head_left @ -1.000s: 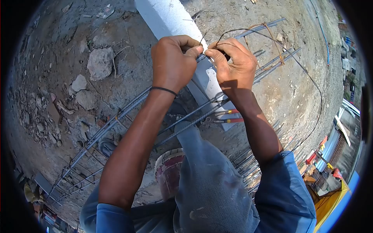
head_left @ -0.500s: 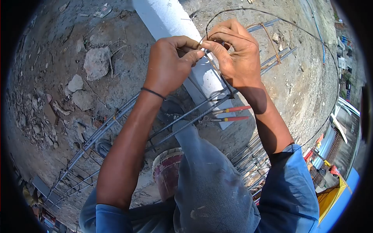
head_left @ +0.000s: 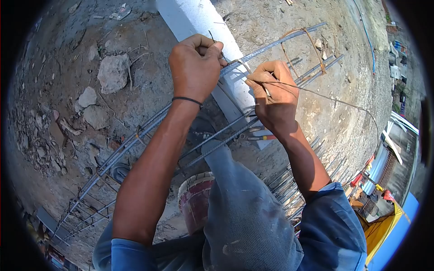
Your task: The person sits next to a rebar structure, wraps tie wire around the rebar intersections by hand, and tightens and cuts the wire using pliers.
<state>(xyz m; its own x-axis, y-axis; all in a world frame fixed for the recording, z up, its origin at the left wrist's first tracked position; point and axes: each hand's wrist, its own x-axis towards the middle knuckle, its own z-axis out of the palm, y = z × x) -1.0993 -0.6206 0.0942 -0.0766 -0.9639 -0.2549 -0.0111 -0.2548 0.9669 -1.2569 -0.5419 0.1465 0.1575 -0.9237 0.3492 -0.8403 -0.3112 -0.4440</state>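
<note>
R hand (head_left: 276, 88) lower, wire (head_left: 334, 99) prob. straighter

A large pale rock (head_left: 113, 74) sits on the rough ground (head_left: 153, 38), two smaller stones (head_left: 95, 116) near it; crumpled litter (head_left: 120, 12) lies toward the top edge; a dark red bucket (head_left: 195, 199) (pale around its rim) stands low in the middle; at far right, a blue line (head_left: 369, 38) runs above a yellow sheet (head_left: 385, 234).
</note>
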